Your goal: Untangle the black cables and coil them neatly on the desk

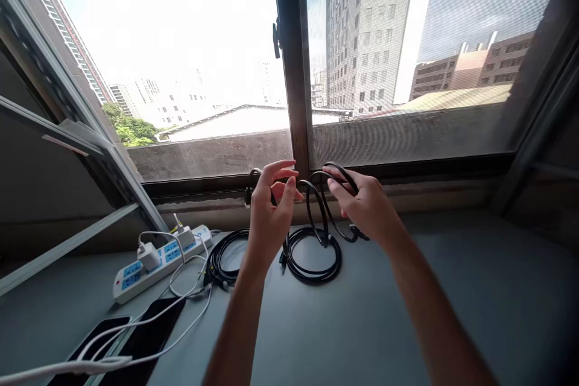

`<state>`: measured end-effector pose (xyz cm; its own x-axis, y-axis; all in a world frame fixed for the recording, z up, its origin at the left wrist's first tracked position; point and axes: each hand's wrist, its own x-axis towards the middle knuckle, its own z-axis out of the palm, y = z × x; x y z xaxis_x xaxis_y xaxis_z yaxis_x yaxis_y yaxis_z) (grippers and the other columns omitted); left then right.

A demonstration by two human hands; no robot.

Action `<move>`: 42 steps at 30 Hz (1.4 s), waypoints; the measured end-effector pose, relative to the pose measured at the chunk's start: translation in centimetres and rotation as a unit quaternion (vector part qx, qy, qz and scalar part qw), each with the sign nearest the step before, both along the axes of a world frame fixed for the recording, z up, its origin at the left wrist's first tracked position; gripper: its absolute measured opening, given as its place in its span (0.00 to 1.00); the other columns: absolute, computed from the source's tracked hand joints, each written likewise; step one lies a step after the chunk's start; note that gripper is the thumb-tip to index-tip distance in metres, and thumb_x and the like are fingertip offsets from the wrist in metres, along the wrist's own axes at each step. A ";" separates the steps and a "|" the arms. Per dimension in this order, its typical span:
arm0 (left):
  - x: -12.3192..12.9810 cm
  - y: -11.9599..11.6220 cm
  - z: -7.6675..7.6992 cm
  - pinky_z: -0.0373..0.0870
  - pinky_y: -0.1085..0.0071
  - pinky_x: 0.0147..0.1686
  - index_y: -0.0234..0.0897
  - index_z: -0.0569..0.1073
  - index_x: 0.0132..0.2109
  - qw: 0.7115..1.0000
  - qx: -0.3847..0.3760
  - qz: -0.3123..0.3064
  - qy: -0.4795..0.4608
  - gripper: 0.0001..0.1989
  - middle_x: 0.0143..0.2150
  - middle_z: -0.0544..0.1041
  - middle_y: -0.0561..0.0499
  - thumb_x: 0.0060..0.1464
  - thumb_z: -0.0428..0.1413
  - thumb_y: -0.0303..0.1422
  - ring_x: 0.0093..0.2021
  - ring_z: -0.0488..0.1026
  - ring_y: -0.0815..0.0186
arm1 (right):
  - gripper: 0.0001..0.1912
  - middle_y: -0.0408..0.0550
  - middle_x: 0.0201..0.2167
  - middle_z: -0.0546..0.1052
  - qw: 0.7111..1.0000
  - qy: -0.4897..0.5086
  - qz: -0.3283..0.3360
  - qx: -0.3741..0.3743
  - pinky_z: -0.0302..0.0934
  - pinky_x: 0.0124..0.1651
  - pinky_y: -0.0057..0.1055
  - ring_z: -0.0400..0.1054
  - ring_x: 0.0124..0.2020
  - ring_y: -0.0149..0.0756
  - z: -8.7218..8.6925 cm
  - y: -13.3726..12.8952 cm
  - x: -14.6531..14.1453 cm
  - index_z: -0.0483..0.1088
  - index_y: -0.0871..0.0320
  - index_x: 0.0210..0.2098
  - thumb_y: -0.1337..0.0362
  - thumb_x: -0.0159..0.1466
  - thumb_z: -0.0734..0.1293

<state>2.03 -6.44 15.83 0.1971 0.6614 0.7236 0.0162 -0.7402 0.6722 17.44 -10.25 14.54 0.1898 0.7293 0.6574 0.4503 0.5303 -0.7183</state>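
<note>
A loosely looped black cable (324,217) hangs between my two hands in front of the window frame. My right hand (357,198) is closed round loops of it, thumb against fingers, and a dark connector dangles just below. Through the curled fingers of my left hand (275,196) runs another part of the cable, with an end showing at the left of the hand; its thumb and fingertips are apart. Beneath the hands a coiled black cable (315,280) lies on the grey table, and a second black coil (216,259) sits left of it, partly behind my left forearm.
At the left a white power strip (160,265) holds two white chargers. White cables (149,321) cross over two dark phones (151,338) at the lower left. Behind the grey table (344,332) stands a window with a dark frame (296,72).
</note>
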 end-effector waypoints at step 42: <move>-0.7 -0.7 0.2 0.50 0.80 0.11 0.37 0.66 0.35 0.979 -0.129 -0.125 0.095 0.16 0.13 0.64 0.58 0.58 0.48 0.47 0.10 0.60 0.73 | 0.26 0.37 0.27 0.70 0.973 -0.231 0.009 -0.022 0.53 0.26 0.26 0.66 0.27 0.39 0.9 -2.6 -2.0 0.66 0.56 0.50 0.79 0.54 0.69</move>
<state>1.29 -7.10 16.07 0.4911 0.7317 0.4727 -0.0010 -0.5422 0.8402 15.47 -12.86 15.43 -0.1312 0.7593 0.6374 0.7209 0.5145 -0.4645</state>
